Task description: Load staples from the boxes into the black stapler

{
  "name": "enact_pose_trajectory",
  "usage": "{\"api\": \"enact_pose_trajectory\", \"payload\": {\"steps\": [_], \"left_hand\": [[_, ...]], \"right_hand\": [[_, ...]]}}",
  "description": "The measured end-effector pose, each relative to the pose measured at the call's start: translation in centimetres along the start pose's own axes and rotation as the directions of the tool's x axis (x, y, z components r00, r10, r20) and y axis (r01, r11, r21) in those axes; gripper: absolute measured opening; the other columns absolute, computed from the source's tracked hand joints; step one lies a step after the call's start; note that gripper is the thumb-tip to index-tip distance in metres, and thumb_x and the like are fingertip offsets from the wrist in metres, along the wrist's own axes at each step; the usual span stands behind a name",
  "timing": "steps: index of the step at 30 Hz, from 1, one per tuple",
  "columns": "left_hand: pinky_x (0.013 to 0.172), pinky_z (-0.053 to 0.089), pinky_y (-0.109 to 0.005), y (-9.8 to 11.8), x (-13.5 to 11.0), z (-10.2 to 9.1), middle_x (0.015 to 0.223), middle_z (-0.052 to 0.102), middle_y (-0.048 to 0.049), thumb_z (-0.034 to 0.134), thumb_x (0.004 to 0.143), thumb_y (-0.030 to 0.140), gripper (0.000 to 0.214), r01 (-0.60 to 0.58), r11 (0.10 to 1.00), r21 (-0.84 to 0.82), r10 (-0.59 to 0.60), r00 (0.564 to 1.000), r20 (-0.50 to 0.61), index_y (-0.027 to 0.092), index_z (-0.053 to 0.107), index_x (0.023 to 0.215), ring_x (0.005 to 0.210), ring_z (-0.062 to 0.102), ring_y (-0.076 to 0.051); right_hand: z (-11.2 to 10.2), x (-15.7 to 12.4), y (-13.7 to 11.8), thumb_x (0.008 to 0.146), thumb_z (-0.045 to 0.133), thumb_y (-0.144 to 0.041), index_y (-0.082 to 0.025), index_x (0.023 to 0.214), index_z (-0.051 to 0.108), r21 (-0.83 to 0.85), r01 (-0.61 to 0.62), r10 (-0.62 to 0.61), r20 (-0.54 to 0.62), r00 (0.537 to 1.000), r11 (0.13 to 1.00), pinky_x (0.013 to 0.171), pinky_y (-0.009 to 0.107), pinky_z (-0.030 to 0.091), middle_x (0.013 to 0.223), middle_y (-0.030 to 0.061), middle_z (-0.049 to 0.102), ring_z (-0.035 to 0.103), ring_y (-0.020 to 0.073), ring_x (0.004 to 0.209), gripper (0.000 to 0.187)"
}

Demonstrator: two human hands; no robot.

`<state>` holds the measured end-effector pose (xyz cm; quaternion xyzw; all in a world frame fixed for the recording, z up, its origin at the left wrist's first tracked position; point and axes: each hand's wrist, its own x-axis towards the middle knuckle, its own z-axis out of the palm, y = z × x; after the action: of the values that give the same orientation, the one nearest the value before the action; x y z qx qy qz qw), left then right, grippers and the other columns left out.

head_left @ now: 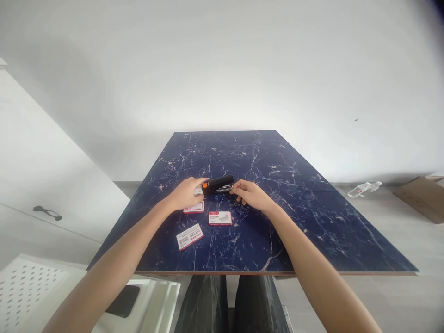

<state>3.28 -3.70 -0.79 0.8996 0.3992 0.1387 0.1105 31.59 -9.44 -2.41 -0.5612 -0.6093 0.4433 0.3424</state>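
One blue table (263, 159) under both hands, one black stapler (221, 181) between left hand (185, 192) and right hand (254, 194). Left hand part-curled, thumb and index gripping stapler's orange-marked end; right hand's thumb and fingertips drawn nearly together at its silver end, can't tell if pinching. Three small boxes visible: one just below left hand (194, 207), one below the gap between hands (220, 218), one farther below left hand (189, 237).

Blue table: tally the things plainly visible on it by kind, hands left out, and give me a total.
Black stapler: 1
Red-and-white boxes: 3
Total: 4
The white patch by the left hand is unclear, so uncounted.
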Motion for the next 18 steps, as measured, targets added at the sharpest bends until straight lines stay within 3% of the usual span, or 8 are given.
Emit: {"api": "enact_pose_trajectory", "payload": {"steps": [13, 18], "left_hand": [[0.097, 0.048, -0.043, -0.03, 0.11, 0.12, 0.125, 0.066, -0.0122, 0.061, 0.084, 0.030, 0.065, -0.019, 1.000, -0.015, 0.019, 1.000, -0.004, 0.024, 0.049, 0.148, 0.114, 0.061, -0.032], [0.099, 0.047, -0.046, 0.40, 0.03, -0.54, 0.127, 0.067, -0.0128, 0.062, 0.085, 0.035, 0.065, 0.014, 0.998, -0.068, -0.013, 1.000, 0.023, 0.023, 0.049, 0.148, 0.117, 0.061, -0.033]], "right_hand": [[0.33, -0.29, -0.42, 0.086, 0.063, -0.027, -0.020, 0.090, 0.058, 0.090, -0.086, 0.080, 0.066, 0.995, 0.992, 0.048, 0.021, 0.053, 0.092, 0.0076, 0.077, 0.065, 0.0132, 0.060, 0.009], [0.30, -0.41, -0.63, 0.088, 0.060, -0.026, -0.020, 0.090, 0.059, 0.128, -0.082, 0.076, 0.052, 0.996, 0.988, 0.054, 0.024, 0.058, 0.099, 0.0072, 0.076, 0.068, 0.0135, 0.063, 0.006]]}}
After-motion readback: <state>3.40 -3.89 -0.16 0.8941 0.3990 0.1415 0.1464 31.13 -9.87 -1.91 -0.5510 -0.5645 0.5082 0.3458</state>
